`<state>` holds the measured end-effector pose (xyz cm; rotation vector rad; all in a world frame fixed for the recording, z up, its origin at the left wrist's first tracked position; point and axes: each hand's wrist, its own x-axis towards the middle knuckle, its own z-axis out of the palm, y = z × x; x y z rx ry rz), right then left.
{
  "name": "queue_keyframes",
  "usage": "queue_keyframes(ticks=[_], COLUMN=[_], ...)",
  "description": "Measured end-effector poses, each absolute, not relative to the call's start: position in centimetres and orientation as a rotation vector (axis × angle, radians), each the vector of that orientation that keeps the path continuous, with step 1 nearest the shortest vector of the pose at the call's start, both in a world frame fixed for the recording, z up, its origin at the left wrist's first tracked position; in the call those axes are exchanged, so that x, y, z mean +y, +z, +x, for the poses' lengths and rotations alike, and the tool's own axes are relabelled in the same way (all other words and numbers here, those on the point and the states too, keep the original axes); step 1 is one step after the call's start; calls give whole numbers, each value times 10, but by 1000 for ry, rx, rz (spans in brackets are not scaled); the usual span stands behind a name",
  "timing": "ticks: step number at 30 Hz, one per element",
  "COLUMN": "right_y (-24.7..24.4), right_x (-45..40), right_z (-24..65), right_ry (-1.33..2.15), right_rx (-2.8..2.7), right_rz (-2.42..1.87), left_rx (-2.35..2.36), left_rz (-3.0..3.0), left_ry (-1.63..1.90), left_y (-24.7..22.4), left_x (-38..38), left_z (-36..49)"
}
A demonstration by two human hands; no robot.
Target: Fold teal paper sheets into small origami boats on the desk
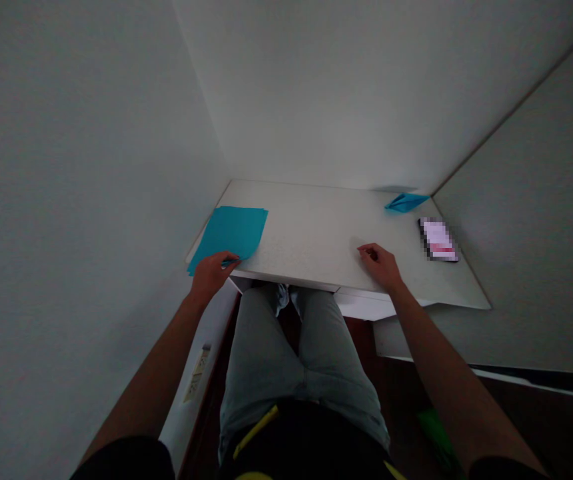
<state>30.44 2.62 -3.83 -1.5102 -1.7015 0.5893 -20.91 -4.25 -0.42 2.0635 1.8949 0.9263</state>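
Note:
A stack of blue paper sheets (231,230) lies at the left end of the white desk (311,233), its corners slightly out of line. My left hand (214,270) pinches the near right corner of the paper between thumb and fingers, at the desk's front edge. How many sheets are in the pinch cannot be made out. On the right half of the desk rests my right hand (381,265), fingers curled and drawn together with nothing visible in them. A folded blue paper piece (406,202) lies beyond it, near the back wall.
A phone (438,239) with a lit, blurred screen lies at the desk's right side. Walls enclose the desk at left, back and right. Below the front edge are a white drawer front (366,305) and my legs. Something green (436,427) lies on the dark floor, lower right.

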Motion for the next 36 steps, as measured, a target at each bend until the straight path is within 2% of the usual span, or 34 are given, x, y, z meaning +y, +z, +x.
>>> queue_keyframes(ticks=[4,9,19,25,30,36], right_y=[-38,-39,-38,-42,-44,-35], right_x=[26,27,26,27,28,-4], right_z=[304,304,301,303,300,289], right_ry=[598,578,606,603,450,169], right_rx=[-1699,-1695,-1691,-1710,-1794,-2109], right_rz=[-1503,-1500,-1495,-1485,-1407,-1193], left_rx=[1819,1806,2000,1952,1630,1250], left_rz=[2031,2036,1774,1836,2316,2631], left_ry=[1061,1067,1159,1236,961,680], left_y=[16,30,32,60,76,57], left_x=[-29,-8,5,8,-5,-43], left_z=[-186,-162,-164,-149,-86,17])
